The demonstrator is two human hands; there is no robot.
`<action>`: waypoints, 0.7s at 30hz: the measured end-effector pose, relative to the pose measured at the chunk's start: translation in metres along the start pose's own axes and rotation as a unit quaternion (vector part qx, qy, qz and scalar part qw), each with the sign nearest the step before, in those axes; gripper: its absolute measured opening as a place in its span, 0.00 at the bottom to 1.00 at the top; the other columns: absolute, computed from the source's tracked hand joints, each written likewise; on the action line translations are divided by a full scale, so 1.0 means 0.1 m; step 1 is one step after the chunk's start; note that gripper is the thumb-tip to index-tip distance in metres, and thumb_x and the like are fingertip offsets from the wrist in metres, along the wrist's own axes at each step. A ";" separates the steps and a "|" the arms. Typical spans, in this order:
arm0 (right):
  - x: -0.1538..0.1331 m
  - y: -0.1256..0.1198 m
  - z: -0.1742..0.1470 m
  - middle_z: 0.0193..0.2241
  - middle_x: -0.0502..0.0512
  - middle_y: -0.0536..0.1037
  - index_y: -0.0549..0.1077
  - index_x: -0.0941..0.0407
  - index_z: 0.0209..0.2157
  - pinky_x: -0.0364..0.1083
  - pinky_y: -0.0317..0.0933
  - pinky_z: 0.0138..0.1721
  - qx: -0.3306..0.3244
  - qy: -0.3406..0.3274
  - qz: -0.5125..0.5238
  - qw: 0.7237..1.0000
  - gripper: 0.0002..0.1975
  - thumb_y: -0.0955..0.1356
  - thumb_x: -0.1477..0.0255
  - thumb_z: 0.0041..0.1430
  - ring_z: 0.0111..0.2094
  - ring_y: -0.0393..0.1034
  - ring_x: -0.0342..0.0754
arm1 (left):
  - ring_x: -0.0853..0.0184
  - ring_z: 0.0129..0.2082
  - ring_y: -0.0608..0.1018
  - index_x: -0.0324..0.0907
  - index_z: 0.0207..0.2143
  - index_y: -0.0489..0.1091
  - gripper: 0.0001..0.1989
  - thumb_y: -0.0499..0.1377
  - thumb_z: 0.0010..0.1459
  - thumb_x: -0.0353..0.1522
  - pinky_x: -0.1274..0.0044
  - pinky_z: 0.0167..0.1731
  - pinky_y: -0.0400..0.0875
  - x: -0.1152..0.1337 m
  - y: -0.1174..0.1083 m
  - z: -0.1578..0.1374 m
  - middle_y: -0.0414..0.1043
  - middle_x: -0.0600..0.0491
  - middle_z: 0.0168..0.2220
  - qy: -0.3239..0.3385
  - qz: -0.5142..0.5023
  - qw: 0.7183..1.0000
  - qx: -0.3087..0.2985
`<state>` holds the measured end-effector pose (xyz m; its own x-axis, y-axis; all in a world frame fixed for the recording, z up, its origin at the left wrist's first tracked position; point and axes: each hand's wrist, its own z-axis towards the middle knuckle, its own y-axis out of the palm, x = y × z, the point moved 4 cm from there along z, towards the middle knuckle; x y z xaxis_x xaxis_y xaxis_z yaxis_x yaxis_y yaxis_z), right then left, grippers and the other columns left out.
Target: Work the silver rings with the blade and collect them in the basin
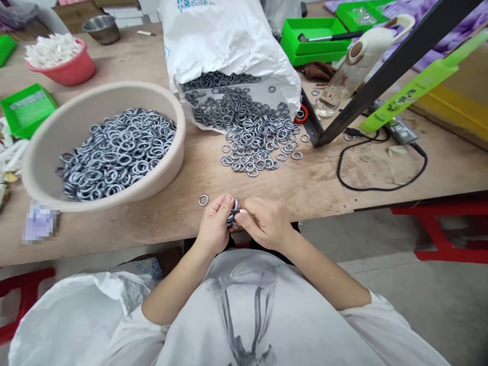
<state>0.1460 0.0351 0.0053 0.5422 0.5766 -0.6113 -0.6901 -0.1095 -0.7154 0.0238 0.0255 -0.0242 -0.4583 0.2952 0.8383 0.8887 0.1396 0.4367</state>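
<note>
At the table's front edge, my left hand (216,222) is closed on grey metal rings (230,218), its thumb on top. My right hand (268,222) meets it from the right, fingers curled and thumb pressed on a small dark tool (235,211) that lies against the rings. The fingers hide most of that tool, so its kind cannot be made out. One loose ring (203,200) lies on the table just left of my hands. Beyond them, a pile of similar rings (251,143) spills from the mouth of a white sack (226,36).
A large beige basin (34,163) full of rings stands at the left. Behind it are a red bowl (77,70) of white pieces and a green tray (29,109). To the right, a slanted black metal bar (378,75), a bottle (337,90) and a looped cable (339,168) occupy the table.
</note>
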 end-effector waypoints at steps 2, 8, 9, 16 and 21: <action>0.00 0.01 -0.01 0.22 0.50 0.68 0.66 0.55 0.25 0.45 0.45 0.29 0.000 -0.004 -0.010 1.000 0.25 0.56 0.54 0.70 0.24 0.58 0.43 | 0.78 0.14 0.62 0.40 0.25 0.66 0.23 0.68 0.48 0.50 0.84 0.12 0.54 -0.01 0.00 -0.01 0.60 0.60 0.17 0.001 -0.006 1.000 0.002; 0.39 0.01 0.12 0.22 0.52 0.71 0.69 0.55 0.27 0.45 0.47 0.28 -0.010 0.112 -0.015 0.994 0.27 0.54 0.54 0.70 0.25 0.62 0.45 | 0.77 0.16 0.64 0.39 0.24 0.65 0.24 0.69 0.48 0.49 0.84 0.13 0.56 -0.02 0.01 -0.10 0.63 0.59 0.20 -0.026 -0.006 0.999 -0.026; 0.52 -0.01 0.17 0.23 0.52 0.72 0.70 0.55 0.28 0.44 0.47 0.29 -0.002 0.165 -0.032 0.986 0.26 0.54 0.55 0.71 0.26 0.64 0.46 | 0.77 0.16 0.65 0.39 0.24 0.65 0.24 0.69 0.48 0.48 0.84 0.13 0.56 -0.01 -0.01 -0.11 0.64 0.58 0.20 -0.027 -0.008 0.999 -0.029; 0.72 0.09 0.73 0.49 0.58 0.76 0.71 0.50 0.55 0.47 0.55 0.34 -0.061 0.157 -0.219 0.961 0.20 0.67 0.59 0.64 0.42 0.72 0.57 | 0.76 0.16 0.68 0.39 0.35 0.71 0.20 0.69 0.50 0.45 0.85 0.12 0.56 0.11 -0.33 -0.04 0.70 0.56 0.25 0.010 -0.030 0.999 0.041; 0.66 0.16 0.90 0.48 0.59 0.75 0.75 0.51 0.49 0.47 0.54 0.33 -0.100 0.150 -0.242 0.953 0.13 0.64 0.64 0.67 0.41 0.72 0.55 | 0.75 0.17 0.71 0.40 0.31 0.68 0.19 0.69 0.48 0.45 0.85 0.12 0.56 0.14 -0.43 0.05 0.71 0.56 0.26 0.021 -0.028 0.997 0.067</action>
<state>0.1274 0.1447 -0.0163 0.9072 0.3446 -0.2415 -0.2354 -0.0602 -0.9700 -0.0207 0.0286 -0.0327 -0.5043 0.2440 0.8284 0.8543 0.2808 0.4373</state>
